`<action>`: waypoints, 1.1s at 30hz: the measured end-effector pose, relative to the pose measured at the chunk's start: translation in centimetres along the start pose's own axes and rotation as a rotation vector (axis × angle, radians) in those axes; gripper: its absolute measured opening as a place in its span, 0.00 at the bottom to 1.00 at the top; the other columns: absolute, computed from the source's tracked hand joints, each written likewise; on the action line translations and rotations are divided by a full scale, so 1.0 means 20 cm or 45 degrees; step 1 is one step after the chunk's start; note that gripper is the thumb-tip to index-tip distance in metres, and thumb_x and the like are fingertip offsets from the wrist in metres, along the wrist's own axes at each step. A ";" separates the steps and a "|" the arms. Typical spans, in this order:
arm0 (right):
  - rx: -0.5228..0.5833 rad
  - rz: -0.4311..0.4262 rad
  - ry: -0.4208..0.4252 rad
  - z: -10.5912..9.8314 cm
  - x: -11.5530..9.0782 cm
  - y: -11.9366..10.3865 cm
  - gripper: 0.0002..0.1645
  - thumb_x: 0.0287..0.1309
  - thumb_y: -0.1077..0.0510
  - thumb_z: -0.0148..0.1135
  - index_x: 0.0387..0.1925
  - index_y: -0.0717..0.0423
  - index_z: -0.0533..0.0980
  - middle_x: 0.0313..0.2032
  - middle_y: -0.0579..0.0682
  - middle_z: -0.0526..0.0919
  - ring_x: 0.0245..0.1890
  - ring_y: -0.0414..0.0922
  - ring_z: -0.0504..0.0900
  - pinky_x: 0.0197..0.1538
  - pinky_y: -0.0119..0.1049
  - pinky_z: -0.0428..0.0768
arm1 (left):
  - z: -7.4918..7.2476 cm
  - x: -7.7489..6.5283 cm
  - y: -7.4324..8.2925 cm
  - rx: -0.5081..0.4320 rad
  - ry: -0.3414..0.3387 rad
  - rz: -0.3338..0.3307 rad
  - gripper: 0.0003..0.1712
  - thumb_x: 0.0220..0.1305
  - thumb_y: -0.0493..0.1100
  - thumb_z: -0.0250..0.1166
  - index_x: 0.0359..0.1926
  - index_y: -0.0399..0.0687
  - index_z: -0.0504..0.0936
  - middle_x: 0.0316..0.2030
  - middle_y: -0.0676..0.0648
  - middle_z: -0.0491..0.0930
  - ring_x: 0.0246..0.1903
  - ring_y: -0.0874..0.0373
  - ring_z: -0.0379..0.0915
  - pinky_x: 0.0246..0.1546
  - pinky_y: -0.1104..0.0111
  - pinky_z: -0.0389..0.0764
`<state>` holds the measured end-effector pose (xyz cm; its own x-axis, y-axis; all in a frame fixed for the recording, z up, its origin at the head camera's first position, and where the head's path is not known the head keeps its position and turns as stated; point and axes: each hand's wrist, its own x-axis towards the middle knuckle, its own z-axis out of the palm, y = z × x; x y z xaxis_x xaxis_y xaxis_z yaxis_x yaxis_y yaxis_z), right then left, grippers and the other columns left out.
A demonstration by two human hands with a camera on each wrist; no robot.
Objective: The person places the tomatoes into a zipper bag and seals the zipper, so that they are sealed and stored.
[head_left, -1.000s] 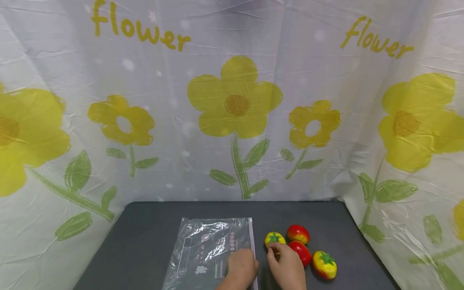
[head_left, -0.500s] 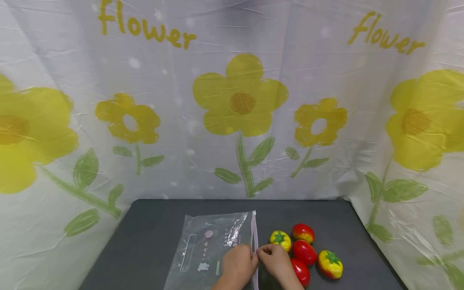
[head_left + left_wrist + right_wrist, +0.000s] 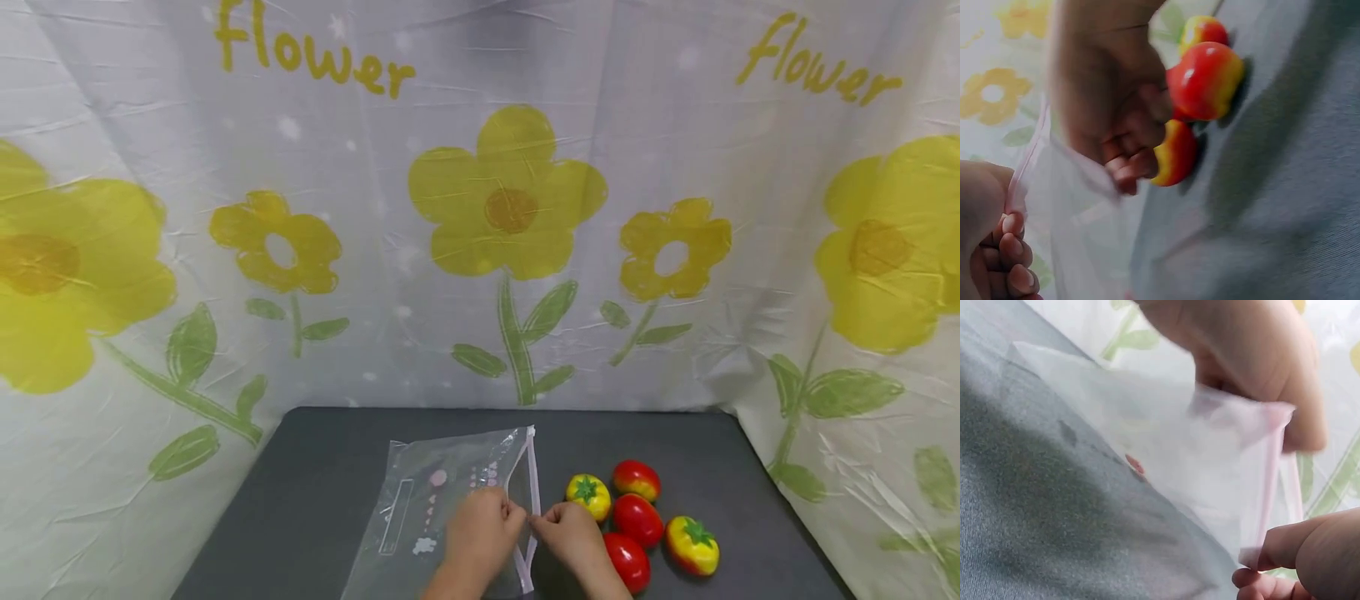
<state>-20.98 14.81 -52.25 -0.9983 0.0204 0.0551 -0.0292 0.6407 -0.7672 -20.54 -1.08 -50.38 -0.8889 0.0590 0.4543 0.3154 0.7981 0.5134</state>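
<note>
A clear plastic zipper bag [image 3: 405, 500] with pale pink edging lies on the dark table, its mouth facing right and parted. My left hand [image 3: 480, 533] grips the near side of the mouth, fingers curled over the plastic. My right hand [image 3: 573, 537] pinches the opposite pink strip [image 3: 533, 475] between thumb and fingertips. In the right wrist view the bag film [image 3: 1166, 450] stretches between both hands. Right of my right hand are several shiny red-and-yellow toy fruits, among them a yellow one [image 3: 588, 497] with a green star-shaped top and a red one [image 3: 627, 562].
Another red toy fruit [image 3: 637, 520] sits in the cluster, and a yellow one [image 3: 692, 546] lies at its right. A white curtain [image 3: 360, 350] printed with yellow flowers hangs behind and beside the dark table [image 3: 300, 483].
My right hand has moved left from the toy fruits to the bag's edge and taken hold of it. The mouth has widened, and the head view has shifted slightly.
</note>
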 end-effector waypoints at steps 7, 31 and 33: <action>-0.028 0.069 -0.033 -0.03 -0.02 0.00 0.14 0.51 0.54 0.66 0.16 0.55 0.77 0.16 0.44 0.70 0.19 0.43 0.68 0.25 0.37 0.68 | -0.14 0.04 -0.01 -0.045 0.134 -0.034 0.25 0.50 0.41 0.64 0.12 0.59 0.56 0.14 0.62 0.53 0.15 0.68 0.46 0.15 0.71 0.51; 0.002 0.095 0.041 -0.16 -0.07 -0.06 0.16 0.65 0.46 0.66 0.35 0.56 0.84 0.27 0.45 0.79 0.25 0.42 0.75 0.32 0.40 0.76 | -0.12 0.01 -0.02 -0.109 0.345 0.015 0.25 0.45 0.37 0.66 0.11 0.58 0.57 0.14 0.64 0.53 0.14 0.70 0.46 0.14 0.72 0.53; -0.060 0.063 0.124 -0.19 -0.06 -0.04 0.15 0.64 0.47 0.68 0.35 0.55 0.84 0.28 0.44 0.80 0.28 0.42 0.74 0.34 0.40 0.75 | -0.12 0.01 -0.02 -0.120 0.361 0.025 0.25 0.44 0.37 0.65 0.11 0.58 0.57 0.14 0.64 0.52 0.14 0.71 0.46 0.14 0.72 0.53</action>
<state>-19.52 17.21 -49.19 -0.9886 0.1262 0.0816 0.0248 0.6724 -0.7398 -20.08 -2.81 -48.69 -0.7582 -0.1068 0.6433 0.3728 0.7384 0.5620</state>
